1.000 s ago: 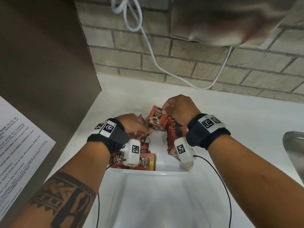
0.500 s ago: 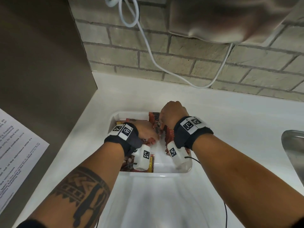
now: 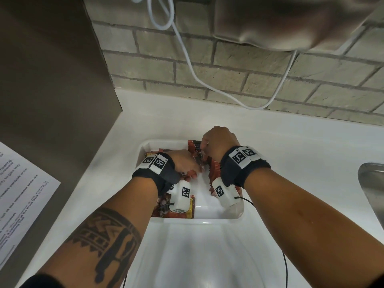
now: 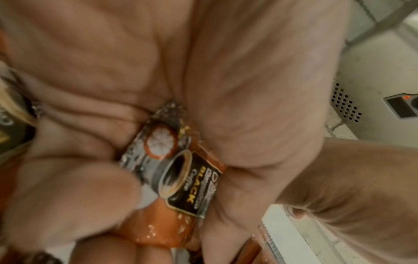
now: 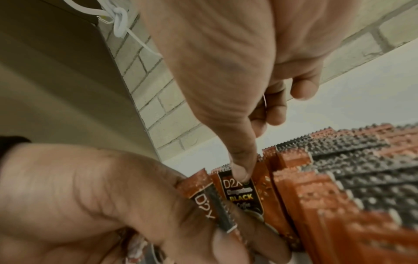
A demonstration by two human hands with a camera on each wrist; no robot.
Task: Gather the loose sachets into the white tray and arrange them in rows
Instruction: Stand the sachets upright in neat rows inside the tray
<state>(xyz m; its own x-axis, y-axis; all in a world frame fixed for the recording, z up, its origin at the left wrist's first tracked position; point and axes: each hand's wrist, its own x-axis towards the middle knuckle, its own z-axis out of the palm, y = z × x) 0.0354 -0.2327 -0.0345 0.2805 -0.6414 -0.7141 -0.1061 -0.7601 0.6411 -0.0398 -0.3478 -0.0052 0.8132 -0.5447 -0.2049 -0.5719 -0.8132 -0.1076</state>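
A white tray sits on the counter and both hands are inside it. Orange and black coffee sachets stand on edge in a row along its right side; the row fills the right wrist view. My right hand pinches the top of the sachet at the row's far end, thumb on its face. My left hand is curled round another sachet just left of the row. Several loose sachets lie flat in the tray's near left corner, partly hidden by my left wrist.
A brick wall with a hanging white cable is behind the counter. A brown panel with a printed sheet bounds the left. A steel sink's edge shows at the right. A second white tray lies nearer me.
Both hands have dropped lower into the tray. The right hand has brought its raised sachet down onto the far end of the row. The left hand stays beside it.
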